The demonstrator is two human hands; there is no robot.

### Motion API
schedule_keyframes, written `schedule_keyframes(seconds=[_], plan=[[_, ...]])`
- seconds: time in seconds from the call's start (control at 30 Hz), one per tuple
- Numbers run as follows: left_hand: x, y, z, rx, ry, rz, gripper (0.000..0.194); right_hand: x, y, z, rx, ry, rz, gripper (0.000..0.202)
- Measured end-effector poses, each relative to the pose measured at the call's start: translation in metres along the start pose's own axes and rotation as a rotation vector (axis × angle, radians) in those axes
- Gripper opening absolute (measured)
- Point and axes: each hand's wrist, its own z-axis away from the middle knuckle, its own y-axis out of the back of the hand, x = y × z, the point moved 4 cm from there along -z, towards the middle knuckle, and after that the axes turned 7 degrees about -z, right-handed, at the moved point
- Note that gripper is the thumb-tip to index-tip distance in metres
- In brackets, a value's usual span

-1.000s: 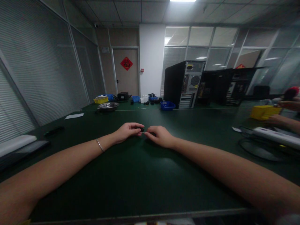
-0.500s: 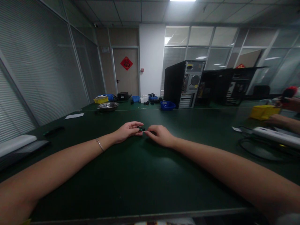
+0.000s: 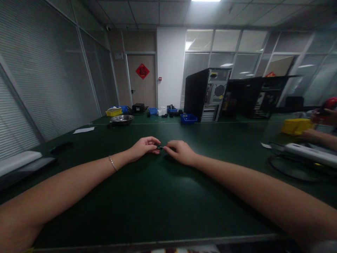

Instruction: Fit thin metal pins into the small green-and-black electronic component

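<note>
My left hand [image 3: 143,149] is closed around a small dark part [image 3: 159,147] with a hint of green on it, held low over the green table [image 3: 147,203]. Thumb and fingers grip it from the left, so much of it is hidden. From the other side my right hand [image 3: 181,152] pinches at the part's right end, thumb against curled fingers. Whatever is between those right fingertips is too small to make out. The two hands almost meet, and a bracelet circles my left wrist.
Computer towers [image 3: 206,95] stand at the back right, beside a blue bin [image 3: 188,118]. A metal bowl [image 3: 121,119] and a yellow basket [image 3: 113,112] are back left. At right are a yellow box [image 3: 296,126], a white power strip [image 3: 312,153], a black cable and another person's hand [image 3: 316,135].
The small dark part has turned slightly in my left fingers, and less green shows now. My hands stay almost in place. At far right, the other person's hand with a red object has shifted.
</note>
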Motion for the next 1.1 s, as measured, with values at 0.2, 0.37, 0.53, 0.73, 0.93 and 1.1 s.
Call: schedule_keyframes(seconds=[0.2,0.37,0.53,0.73,0.93,1.1], plan=[[-0.002,0.001,-0.002,-0.014,-0.015,0.038,0.027,0.003,-0.001,0.0,0.03,-0.023,0.034,0.03],[-0.003,0.002,-0.003,0.006,-0.044,0.074,0.027,0.006,0.0,0.0,0.052,-0.093,0.056,0.032],[0.0,0.001,-0.002,0.014,-0.066,0.038,0.028,0.005,0.001,0.0,0.044,-0.101,0.028,0.033],[0.006,0.001,0.001,0.084,-0.08,-0.054,0.028,0.007,0.002,0.0,0.068,-0.116,0.008,0.032],[0.012,0.001,0.004,0.127,-0.112,-0.132,0.026,0.01,0.002,0.0,0.09,-0.126,-0.018,0.034],[0.011,0.001,0.004,0.129,-0.128,-0.158,0.028,0.01,0.003,0.0,0.1,-0.155,-0.002,0.033]])
